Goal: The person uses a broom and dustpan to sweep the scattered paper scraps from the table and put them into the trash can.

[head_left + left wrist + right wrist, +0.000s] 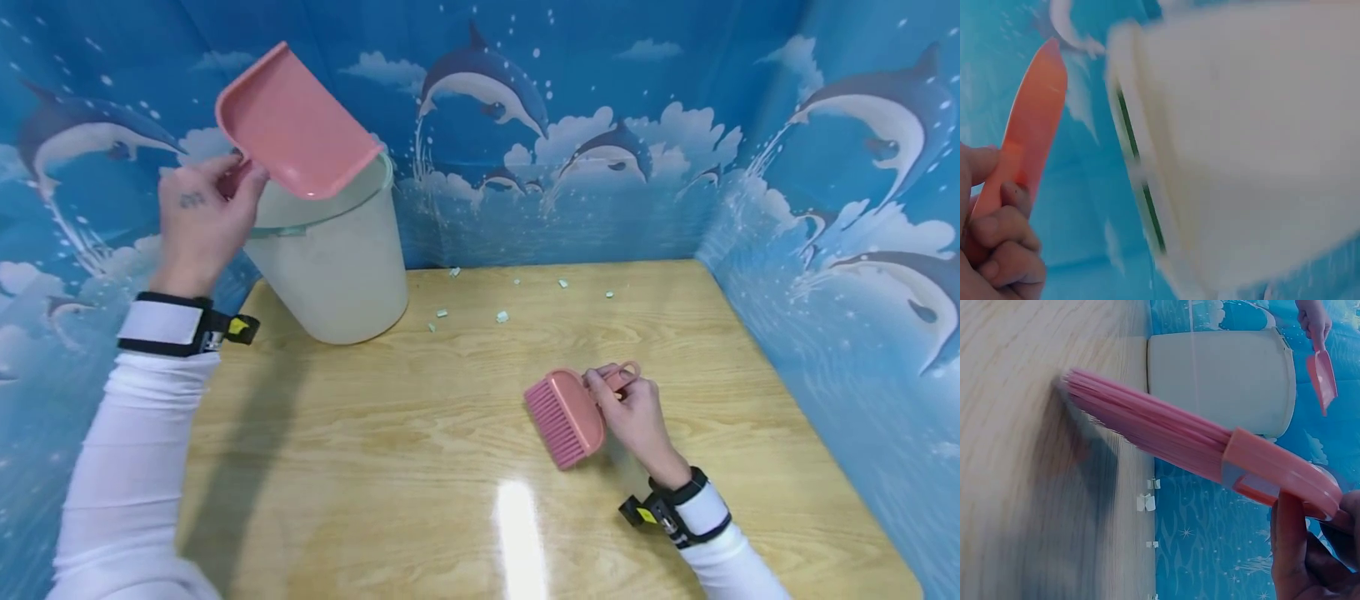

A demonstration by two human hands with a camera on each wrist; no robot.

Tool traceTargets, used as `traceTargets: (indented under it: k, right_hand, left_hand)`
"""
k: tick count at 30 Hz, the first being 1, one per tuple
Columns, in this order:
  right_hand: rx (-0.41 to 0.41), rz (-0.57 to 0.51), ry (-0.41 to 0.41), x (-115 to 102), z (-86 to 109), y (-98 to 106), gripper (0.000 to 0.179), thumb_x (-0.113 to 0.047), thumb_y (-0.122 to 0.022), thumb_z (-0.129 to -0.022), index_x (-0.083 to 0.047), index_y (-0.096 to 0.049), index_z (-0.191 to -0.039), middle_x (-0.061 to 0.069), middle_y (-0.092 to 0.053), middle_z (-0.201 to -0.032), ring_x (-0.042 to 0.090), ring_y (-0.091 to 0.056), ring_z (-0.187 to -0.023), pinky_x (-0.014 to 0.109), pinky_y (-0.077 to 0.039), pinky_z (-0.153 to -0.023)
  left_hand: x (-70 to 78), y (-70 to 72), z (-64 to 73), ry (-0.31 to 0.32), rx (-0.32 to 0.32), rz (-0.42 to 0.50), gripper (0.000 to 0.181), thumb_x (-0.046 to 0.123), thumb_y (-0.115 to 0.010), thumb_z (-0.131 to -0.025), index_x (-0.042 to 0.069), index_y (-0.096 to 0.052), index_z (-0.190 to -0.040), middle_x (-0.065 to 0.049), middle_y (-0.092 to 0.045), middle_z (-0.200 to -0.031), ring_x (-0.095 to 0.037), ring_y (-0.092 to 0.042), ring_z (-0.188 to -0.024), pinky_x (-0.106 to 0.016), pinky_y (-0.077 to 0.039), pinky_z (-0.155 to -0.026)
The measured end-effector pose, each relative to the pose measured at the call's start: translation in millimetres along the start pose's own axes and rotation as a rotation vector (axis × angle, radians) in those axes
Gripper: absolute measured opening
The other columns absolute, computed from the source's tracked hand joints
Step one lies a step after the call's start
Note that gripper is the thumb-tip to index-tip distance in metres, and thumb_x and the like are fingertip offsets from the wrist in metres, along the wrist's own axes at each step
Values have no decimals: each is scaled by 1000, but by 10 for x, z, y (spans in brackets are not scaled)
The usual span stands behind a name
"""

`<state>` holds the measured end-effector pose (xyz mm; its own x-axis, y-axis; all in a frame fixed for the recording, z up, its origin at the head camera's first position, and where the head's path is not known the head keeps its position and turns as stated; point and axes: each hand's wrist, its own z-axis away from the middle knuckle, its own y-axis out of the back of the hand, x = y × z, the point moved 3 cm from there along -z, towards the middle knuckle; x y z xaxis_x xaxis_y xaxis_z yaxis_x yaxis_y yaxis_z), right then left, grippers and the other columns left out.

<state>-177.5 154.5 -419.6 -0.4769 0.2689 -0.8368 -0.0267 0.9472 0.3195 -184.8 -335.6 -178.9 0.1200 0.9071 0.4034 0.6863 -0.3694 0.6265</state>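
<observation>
Left hand [206, 217]: raised, fingers curled round the handle of the pink dustpan [296, 125]
Dustpan: tilted, above the bucket's rim
Right hand [633, 421]: low over the tabletop [375, 442], gripping the pink brush [581, 408] by its handle, bristles angled down
Bucket [341, 287]: whitish, standing at the tabletop's far left; contents cannot be told
Pale scraps [502, 317]: scattered on the tabletop, right of the bucket

Blue dolphin-print walls [637, 75] border a glare-streaked wood-grain tabletop [390, 425].
</observation>
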Motion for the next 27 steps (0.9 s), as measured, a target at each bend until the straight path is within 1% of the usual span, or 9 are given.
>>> traceTargets:
  k: [1,5,7,12,15,19,22,25,27]
  right_hand:
    - [0,8,4,2,-2,1,16,-4,-64,-100,0,-72,-87,17,-75,-85,5,-65,-59,20,-48,-46]
    - [-7,8,8,15,-8,14,16,-5,-63,-100,1,-72,-89,18,-75,-84,5,-65,-55,20,-48,-43]
    - [-9,-3,3,23,-23,29,19,-5,-62,-101,1,-70,-85,18,-74,-83,5,-64,-55,20,-47,-43]
    - [30,8,-5,45,-102,108,22,-6,-62,-101,1,-71,-83,17,-74,-87,2,-65,-66,17,-48,-51]
    - [51,17,-7,69,-153,169,20,-7,-61,-102,2,-74,-89,19,-74,-88,1,-66,-69,16,-50,-54]
    - [74,-17,-20,141,-240,257,20,-8,-59,-103,7,-74,-100,21,-75,-91,2,-70,-67,18,-54,-54]
    - [131,-65,-51,208,-337,339,23,-9,-59,-102,10,-72,-107,6,-77,-94,2,-72,-73,19,-57,-61]
    - [184,-98,-68,252,-479,420,25,-11,-61,-102,11,-72,-109,-10,-75,-93,0,-71,-78,15,-55,-66]
    - [201,-70,-63,223,-591,469,24,-9,-62,-102,11,-72,-110,-8,-75,-95,0,-70,-81,13,-53,-68]
  left_hand:
    - [41,-27,35,5,-21,53,42,41,-59,-103,10,-72,-127,-12,-76,-93,2,-48,-61,-15,-31,-52]
    - [202,-169,196,53,-150,243,42,41,-63,-101,10,-71,-128,12,-69,-86,-2,-52,-62,-15,-37,-54]
    - [262,-267,292,65,-233,327,41,39,-64,-101,9,-71,-127,17,-70,-86,-5,-56,-64,-16,-40,-55]
    - [340,-586,594,116,-455,450,40,40,-62,-102,13,-71,-129,5,-74,-94,-13,-54,-66,-24,-42,-55]
    - [328,-800,801,151,-558,480,41,41,-60,-103,12,-70,-130,6,-72,-95,-15,-52,-72,-26,-43,-60]
    - [272,-1116,1057,177,-686,553,40,40,-59,-104,9,-72,-128,5,-58,-76,-15,-44,-62,-28,-37,-55]
    - [254,-1367,1244,188,-765,575,37,39,-59,-104,11,-74,-124,0,-47,-71,-15,-40,-59,-29,-32,-53]
    - [258,-1591,1428,200,-825,564,36,38,-60,-104,11,-74,-122,-3,-53,-75,-14,-42,-62,-27,-32,-54]
    - [270,-1703,1547,203,-872,569,36,37,-61,-103,10,-73,-125,-6,-60,-82,-14,-49,-68,-26,-38,-57]
